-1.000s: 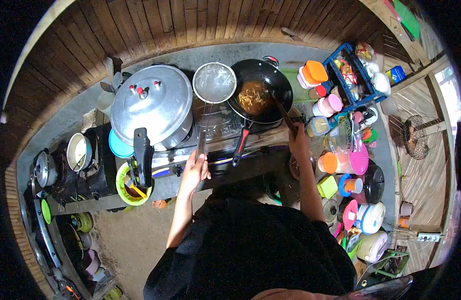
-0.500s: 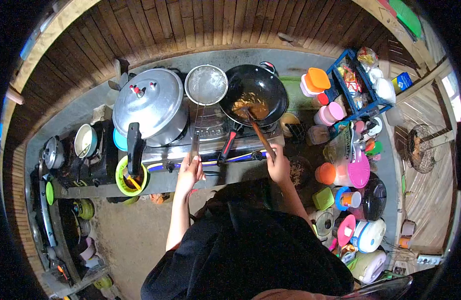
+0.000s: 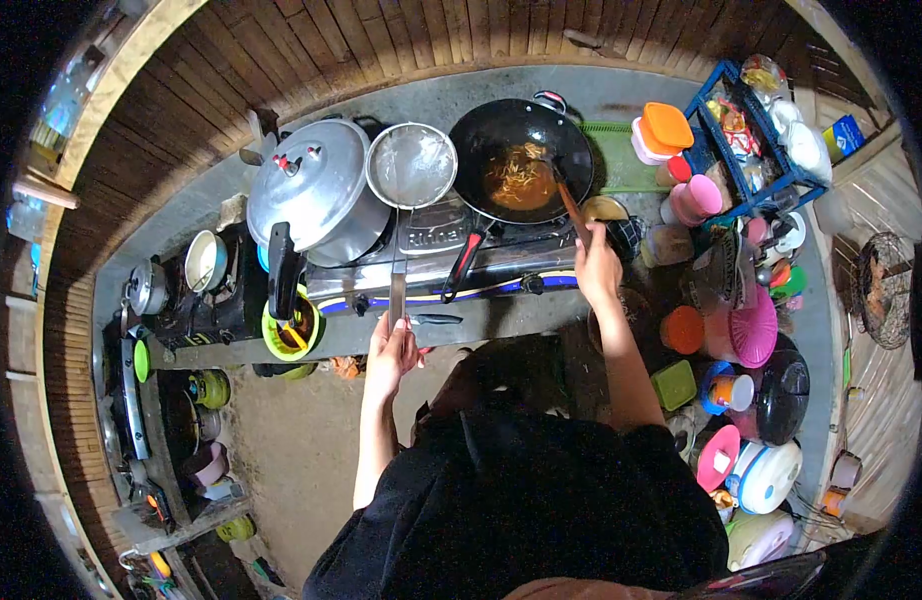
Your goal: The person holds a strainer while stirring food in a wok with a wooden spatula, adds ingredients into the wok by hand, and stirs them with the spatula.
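My left hand (image 3: 392,350) is closed around the long handle of a round mesh strainer (image 3: 411,166). The strainer's bowl hangs over the stove between a big pressure cooker and a black wok (image 3: 476,130). In the wok lies brown sauce or oil with pale shreds (image 3: 521,178) in it. My right hand (image 3: 598,265) grips a wooden spatula (image 3: 571,208), its tip inside the wok at the right side of the liquid. The wok sits on a silver gas stove (image 3: 436,235), its red and black handle pointing toward me.
The pressure cooker (image 3: 316,185) stands left of the strainer. A lime-green bowl (image 3: 286,338) with dark contents and a knife (image 3: 434,319) are on the counter's front edge. At right are several plastic containers (image 3: 696,200) and a blue rack (image 3: 726,130). A small pan (image 3: 206,260) sits farther left.
My right hand and the spatula have moved up and to the right, toward the wok's right side. My left hand still holds the strainer. The whole view has shifted slightly.
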`<state>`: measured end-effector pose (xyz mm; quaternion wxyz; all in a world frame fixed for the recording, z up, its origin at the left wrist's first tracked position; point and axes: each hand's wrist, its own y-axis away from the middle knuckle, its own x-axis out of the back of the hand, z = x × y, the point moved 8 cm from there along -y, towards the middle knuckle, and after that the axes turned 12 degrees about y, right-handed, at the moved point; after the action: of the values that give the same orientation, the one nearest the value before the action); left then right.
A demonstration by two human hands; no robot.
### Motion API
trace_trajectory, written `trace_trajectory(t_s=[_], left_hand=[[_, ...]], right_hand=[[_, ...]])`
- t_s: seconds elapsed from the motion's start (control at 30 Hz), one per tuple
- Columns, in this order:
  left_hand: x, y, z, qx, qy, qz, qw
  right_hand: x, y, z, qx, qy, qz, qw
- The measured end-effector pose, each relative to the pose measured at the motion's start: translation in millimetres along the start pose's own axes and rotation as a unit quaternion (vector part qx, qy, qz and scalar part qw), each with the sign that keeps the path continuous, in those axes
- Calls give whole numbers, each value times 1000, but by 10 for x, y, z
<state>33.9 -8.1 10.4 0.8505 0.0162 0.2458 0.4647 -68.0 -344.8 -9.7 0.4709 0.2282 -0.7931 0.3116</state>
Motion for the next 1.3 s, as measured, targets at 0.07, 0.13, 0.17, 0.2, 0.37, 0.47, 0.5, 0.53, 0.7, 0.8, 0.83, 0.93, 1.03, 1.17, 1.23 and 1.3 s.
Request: trace_trajectory(t_s=[0.07, 0.13, 0.17, 0.2, 0.37, 0.47, 0.5, 0.53, 0.7, 0.8, 0.83, 0.93, 1.03, 1.17, 1.23, 1.3], left_hand=[[43, -66, -42, 12, -6, 8, 1000], [35, -159, -53, 20, -1, 6, 1000], [36, -214, -55, 28, 6, 5, 1000], [32, -269, -41, 33, 3, 1, 999], [28, -562, 12, 49, 4, -30, 998], [41, -695, 58, 50, 12, -55, 997], [51, -723, 73, 52, 17, -63, 996], [82, -755, 92, 52, 21, -65, 996], [189, -894, 204, 60, 36, -92, 993], [255, -970, 253, 58, 45, -113, 991], [265, -986, 262, 59, 51, -120, 990], [294, -1057, 277, 66, 54, -132, 988], [343, -1184, 207, 72, 55, -145, 985], [324, -1238, 148, 89, 61, -151, 983], [320, -1266, 105, 95, 70, -158, 980], [314, -1275, 95, 97, 69, -163, 979]], right_hand=[[69, 220, 99, -32, -7, -31, 999], [112, 471, 125, -36, -4, -53, 998], [167, 584, 81, -36, 5, -45, 998], [161, 698, 47, -43, 6, -45, 998], [45, 895, -333, -42, -64, -47, 996], [-112, 678, -643, -2, -57, -14, 998], [-206, 564, -701, -9, -39, -20, 999], [-270, 424, -754, -15, -22, -24, 999], [-389, -186, -683, -39, 37, 21, 998], [-225, -230, -556, -35, 63, 39, 997], [-155, -197, -521, -64, 73, 7, 995], [-82, 77, -394, -101, 104, -24, 989], [68, 457, -507, -114, 124, -23, 985], [2, 765, -822, -124, 80, -65, 987], [-129, 749, -941, -125, 43, -96, 987], [-340, 605, -976, -117, 50, -88, 988]])
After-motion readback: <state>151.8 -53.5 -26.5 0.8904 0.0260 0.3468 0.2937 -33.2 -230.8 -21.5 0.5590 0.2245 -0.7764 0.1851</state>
